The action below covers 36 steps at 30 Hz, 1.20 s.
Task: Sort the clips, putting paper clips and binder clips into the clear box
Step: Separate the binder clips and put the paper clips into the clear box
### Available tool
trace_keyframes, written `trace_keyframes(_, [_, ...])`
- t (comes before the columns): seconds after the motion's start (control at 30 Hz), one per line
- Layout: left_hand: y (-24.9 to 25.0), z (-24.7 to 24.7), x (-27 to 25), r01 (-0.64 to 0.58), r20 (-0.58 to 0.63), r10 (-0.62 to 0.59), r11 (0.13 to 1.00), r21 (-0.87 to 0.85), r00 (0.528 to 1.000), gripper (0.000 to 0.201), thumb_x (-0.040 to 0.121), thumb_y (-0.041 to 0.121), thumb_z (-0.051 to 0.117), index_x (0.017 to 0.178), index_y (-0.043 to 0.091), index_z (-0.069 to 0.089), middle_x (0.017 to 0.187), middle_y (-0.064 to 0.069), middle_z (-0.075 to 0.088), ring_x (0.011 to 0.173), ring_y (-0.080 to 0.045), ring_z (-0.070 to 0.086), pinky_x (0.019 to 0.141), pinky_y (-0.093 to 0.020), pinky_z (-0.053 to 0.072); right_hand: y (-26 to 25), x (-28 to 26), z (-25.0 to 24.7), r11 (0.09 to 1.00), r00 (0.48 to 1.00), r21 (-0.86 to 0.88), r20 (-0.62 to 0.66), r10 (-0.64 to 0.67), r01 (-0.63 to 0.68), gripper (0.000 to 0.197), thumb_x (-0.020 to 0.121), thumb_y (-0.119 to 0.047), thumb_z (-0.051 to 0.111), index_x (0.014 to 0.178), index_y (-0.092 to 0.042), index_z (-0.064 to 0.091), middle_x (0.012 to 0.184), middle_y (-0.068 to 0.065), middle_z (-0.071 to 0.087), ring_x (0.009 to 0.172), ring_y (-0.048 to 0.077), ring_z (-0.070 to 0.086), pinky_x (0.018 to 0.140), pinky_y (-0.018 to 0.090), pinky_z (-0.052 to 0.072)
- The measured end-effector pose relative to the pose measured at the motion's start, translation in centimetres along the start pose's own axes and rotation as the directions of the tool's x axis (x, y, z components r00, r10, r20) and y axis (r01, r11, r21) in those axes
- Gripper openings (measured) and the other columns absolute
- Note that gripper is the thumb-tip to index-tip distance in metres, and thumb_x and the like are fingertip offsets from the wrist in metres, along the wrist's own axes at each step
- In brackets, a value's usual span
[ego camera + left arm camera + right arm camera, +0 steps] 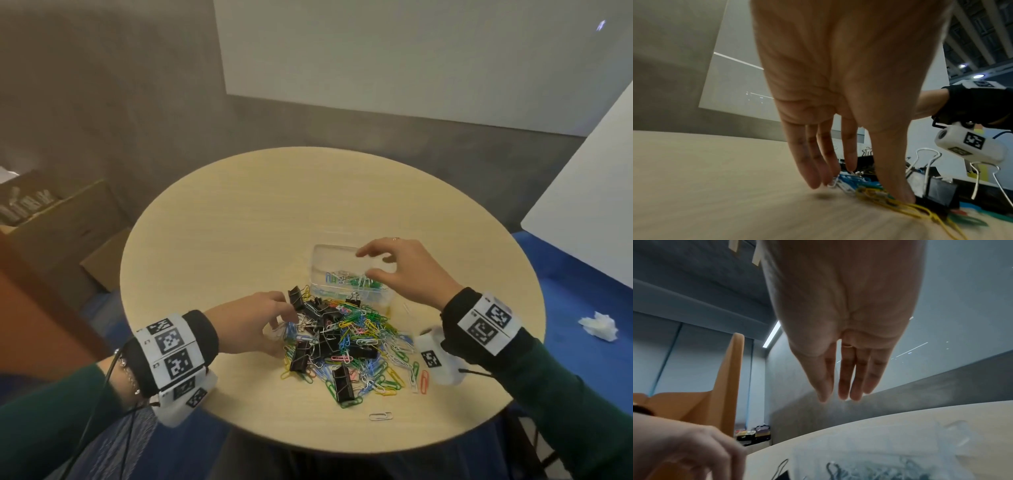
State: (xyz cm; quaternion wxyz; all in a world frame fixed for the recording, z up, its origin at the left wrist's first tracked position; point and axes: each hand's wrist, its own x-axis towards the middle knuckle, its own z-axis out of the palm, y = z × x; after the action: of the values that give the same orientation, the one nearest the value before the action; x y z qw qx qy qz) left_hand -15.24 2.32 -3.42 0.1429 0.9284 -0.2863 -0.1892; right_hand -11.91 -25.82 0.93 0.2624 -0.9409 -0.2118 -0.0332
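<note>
Grey walls and white panels stand behind a round wooden table (222, 219); a cardboard box (61, 219) sits on the floor at left; the left hand (253, 322) reaches into the pile of clips (346, 339), fingers (813, 170) and thumb closing on blue paper clips (846, 180); the clear box (329, 260), some clips inside, lies just beyond the pile; the right hand (407, 270) hovers over it, fingers loose and empty; a crumpled tissue (599, 325) lies far right.
</note>
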Motion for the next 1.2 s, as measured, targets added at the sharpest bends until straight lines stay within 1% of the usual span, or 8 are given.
trace_keyframes(0.13, [0.0,0.6,0.2,0.033,-0.004,-0.033,0.999,0.021,0.999,0.065,0.073,0.042,0.078,0.130,0.029,0.049,0.121,0.006,0.042,0.103,-0.012,0.052,0.084,-0.025,0.048,-1.1,-2.4,0.8,0.997,0.983,-0.081,0.183,0.026,-0.011,0.019,0.086,-0.021,0.070,0.104,-0.022,0.067,0.099,-0.009,0.067,0.087,0.003,0.062,0.083,0.029,0.056])
trace_keyframes(0.23, [0.3,0.6,0.6,0.044,-0.005,-0.044,0.999,0.012,0.999,0.064,0.071,0.044,0.079,0.126,0.031,0.050,0.122,0.006,0.038,0.101,-0.015,0.051,0.086,-0.029,0.047,-0.9,-3.9,2.1,0.974,0.936,-0.225,0.340,0.089,-0.011,0.051,0.083,-0.029,0.072,0.129,-0.026,0.054,0.125,-0.010,0.057,0.113,0.008,0.053,0.101,0.028,0.045])
trace_keyframes(0.33, [0.6,0.6,0.9,0.031,-0.018,-0.031,1.000,0.003,0.999,0.053,0.072,0.042,0.078,0.119,0.031,0.055,0.122,0.006,0.038,0.102,-0.013,0.048,0.081,-0.023,0.040,-0.4,-4.4,3.3,0.966,0.920,-0.257,0.375,0.113,-0.014,0.071,0.082,-0.032,0.072,0.144,-0.025,0.038,0.144,-0.006,0.045,0.130,0.012,0.043,0.109,0.030,0.038])
trace_keyframes(0.5, [0.9,0.6,1.4,-0.005,-0.051,0.007,0.999,0.037,0.999,0.031,0.076,0.037,0.076,0.101,0.023,0.062,0.118,0.004,0.044,0.103,-0.013,0.044,0.078,-0.021,0.034,0.4,-3.9,3.7,0.981,0.941,-0.182,0.315,0.126,-0.070,0.045,0.080,-0.031,0.075,0.121,-0.023,0.057,0.120,-0.003,0.056,0.104,0.012,0.055,0.087,0.027,0.050])
trace_keyframes(0.67, [1.2,0.4,2.0,-0.037,-0.053,0.040,0.997,0.062,0.998,0.019,0.082,0.026,0.073,0.096,0.016,0.065,0.104,0.002,0.049,0.091,-0.011,0.042,0.071,-0.020,0.030,1.2,-4.0,3.5,0.985,0.945,-0.147,0.301,0.129,-0.088,0.024,0.080,-0.029,0.076,0.101,-0.024,0.065,0.103,-0.002,0.064,0.091,0.012,0.058,0.081,0.034,0.052])
trace_keyframes(0.97, [0.7,0.2,2.2,-0.058,-0.071,0.064,0.995,0.079,0.995,0.015,0.085,0.015,0.069,0.099,0.015,0.066,0.104,-0.001,0.060,0.094,-0.017,0.056,0.073,-0.021,0.040,2.1,-3.9,3.3,0.987,0.931,-0.133,0.340,0.135,-0.094,0.034,0.082,-0.027,0.074,0.114,-0.030,0.066,0.105,-0.001,0.062,0.093,0.016,0.058,0.083,0.029,0.049])
trace_keyframes(1.03, [0.8,0.2,2.2,-0.067,-0.062,0.071,0.995,0.071,0.996,0.015,0.085,0.018,0.068,0.099,0.015,0.066,0.105,-0.002,0.059,0.095,-0.018,0.055,0.074,-0.023,0.040,2.2,-3.8,3.4,0.987,0.932,-0.135,0.339,0.125,-0.083,0.030,0.082,-0.024,0.074,0.112,-0.027,0.066,0.104,-0.004,0.063,0.091,0.010,0.058,0.079,0.021,0.048])
trace_keyframes(1.2, [1.0,0.1,2.1,-0.069,-0.034,0.072,0.995,0.078,0.997,0.016,0.088,0.020,0.065,0.104,0.015,0.065,0.107,-0.003,0.056,0.095,-0.019,0.056,0.080,-0.030,0.045,2.3,-3.6,3.1,0.987,0.936,-0.134,0.330,0.127,-0.087,0.010,0.085,-0.020,0.069,0.094,-0.023,0.065,0.087,-0.002,0.064,0.075,0.011,0.058,0.067,0.022,0.047])
